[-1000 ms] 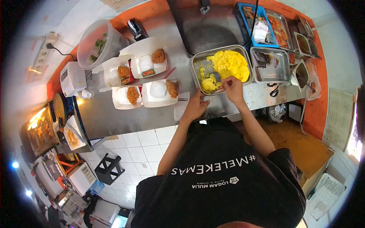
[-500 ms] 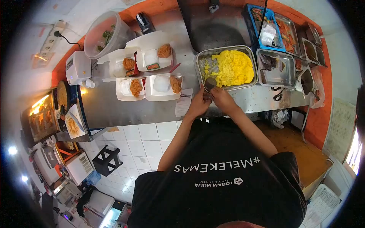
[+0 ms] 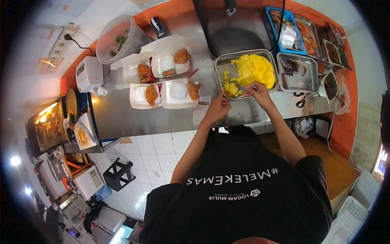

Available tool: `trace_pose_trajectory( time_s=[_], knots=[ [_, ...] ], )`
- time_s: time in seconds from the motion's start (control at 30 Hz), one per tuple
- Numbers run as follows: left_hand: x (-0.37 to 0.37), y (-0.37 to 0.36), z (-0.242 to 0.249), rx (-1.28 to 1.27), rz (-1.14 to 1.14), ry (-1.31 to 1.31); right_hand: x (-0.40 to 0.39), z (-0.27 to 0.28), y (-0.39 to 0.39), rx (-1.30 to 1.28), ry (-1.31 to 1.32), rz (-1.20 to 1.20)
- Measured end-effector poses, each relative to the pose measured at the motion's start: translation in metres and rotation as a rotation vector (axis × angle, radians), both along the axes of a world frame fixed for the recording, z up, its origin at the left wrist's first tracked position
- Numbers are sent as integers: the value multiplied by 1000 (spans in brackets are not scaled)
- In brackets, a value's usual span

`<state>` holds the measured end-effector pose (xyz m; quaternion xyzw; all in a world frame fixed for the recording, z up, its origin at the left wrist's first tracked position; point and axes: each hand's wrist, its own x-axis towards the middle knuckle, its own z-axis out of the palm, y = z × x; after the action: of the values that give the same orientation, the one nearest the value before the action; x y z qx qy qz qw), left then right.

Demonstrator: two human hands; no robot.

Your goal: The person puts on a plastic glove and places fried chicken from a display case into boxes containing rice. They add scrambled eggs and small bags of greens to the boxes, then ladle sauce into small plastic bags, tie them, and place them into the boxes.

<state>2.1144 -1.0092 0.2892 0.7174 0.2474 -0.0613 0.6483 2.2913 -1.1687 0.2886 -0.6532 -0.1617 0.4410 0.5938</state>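
A steel tray point(image 3: 218, 65) of yellow scrambled egg point(image 3: 252, 69) sits on the steel counter point(image 3: 122, 118). My right hand point(image 3: 258, 91) is over the tray's near edge, gripping a utensil point(image 3: 243, 87) whose end lies beside a small egg heap point(image 3: 230, 88). My left hand point(image 3: 219, 106) rests at the tray's near left corner, fingers curled on its rim. To the left lie several open white boxes point(image 3: 178, 91), each holding white rice and a fried chicken piece point(image 3: 193, 91).
A paper slip point(image 3: 201, 110) lies on the counter by my left hand. Steel trays of other food point(image 3: 298, 73) and a blue basket point(image 3: 286, 30) stand to the right. A clear tub with greens point(image 3: 120, 40) and a small white device point(image 3: 89, 73) are at the far left.
My right hand has moved from the tray's near left corner back over the egg with the utensil. A small egg heap lies in the tray's near left part again. My left hand stays at the corner.
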Motion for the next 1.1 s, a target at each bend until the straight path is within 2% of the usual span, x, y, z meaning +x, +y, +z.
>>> trace_pose_trajectory(
  time_s=[0.07,0.1,0.17,0.23,0.27,0.33,0.47,0.53,0.6,0.63,0.67,0.73,0.9,0.97,1.0,1.1],
  knots=[
    [-7,3,4,8,-9,-33,-11,-1,-5,70,209,-352],
    [-11,4,6,2,-1,-38,-17,0,-8,129,291,-453],
    [-21,14,24,1,17,-48,-24,3,-11,130,324,-510],
    [-37,36,40,135,79,-135,-35,13,-4,167,356,-597],
    [-49,49,41,141,87,-134,-43,20,1,170,359,-588],
    [-72,78,44,435,189,-246,-57,30,11,212,372,-628],
    [-115,126,55,408,264,-113,-95,48,48,219,406,-525],
    [-137,142,46,570,184,-78,-121,51,77,186,382,-532],
    [-150,149,46,572,146,-11,-145,49,106,134,187,-455],
    [-157,151,42,679,100,-41,-155,50,119,133,-2,-386],
    [-163,153,38,785,54,-67,-162,44,127,135,-8,-382],
    [-170,152,24,831,53,-41,-175,28,140,113,-166,-329],
    [-177,157,-5,857,25,-38,-191,23,136,33,-158,-372],
    [-176,162,0,872,-34,-6,-192,29,138,65,30,-470],
    [-175,163,0,875,-35,-14,-192,33,138,70,24,-472],
    [-178,163,-3,847,-46,-34,-184,51,129,214,348,-576]
  ],
)
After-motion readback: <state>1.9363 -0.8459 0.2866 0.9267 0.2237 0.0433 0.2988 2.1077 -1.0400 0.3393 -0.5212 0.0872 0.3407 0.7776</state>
